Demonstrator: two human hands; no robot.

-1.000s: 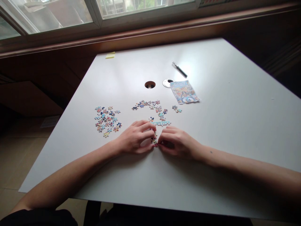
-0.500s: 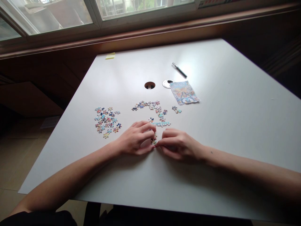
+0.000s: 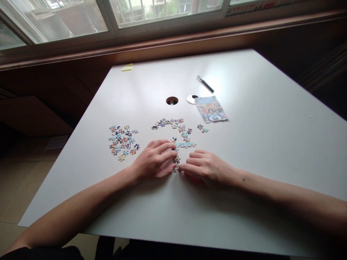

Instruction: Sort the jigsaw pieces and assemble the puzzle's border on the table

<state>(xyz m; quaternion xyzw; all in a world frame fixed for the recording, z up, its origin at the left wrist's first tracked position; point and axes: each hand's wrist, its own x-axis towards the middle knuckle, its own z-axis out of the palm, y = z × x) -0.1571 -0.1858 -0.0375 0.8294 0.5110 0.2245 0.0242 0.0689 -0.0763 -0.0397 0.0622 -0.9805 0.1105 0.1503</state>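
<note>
Bending over the white table, I have my left hand curved with its fingers arched along the left side of a narrow column of jigsaw pieces, thumb near the bottom end. My right hand is loosely curled, its index fingertip at the column's lower right; I cannot tell whether either hand is pinching a piece. Just above, a pale-blue row of jigsaw pieces runs rightward from the column's top, making a corner, though my left fingers partly hide where they meet. Beyond it, loose jigsaw pieces lie in a bent band, and a small cluster sits to their right. A larger spread of pieces lies to my left. Farther off, a colourful picture sheet overlaps a round grommet cover, beside an open cable hole. A capped pen lies behind the sheet, and a yellow sticky note is at the far edge, below the window.
</note>
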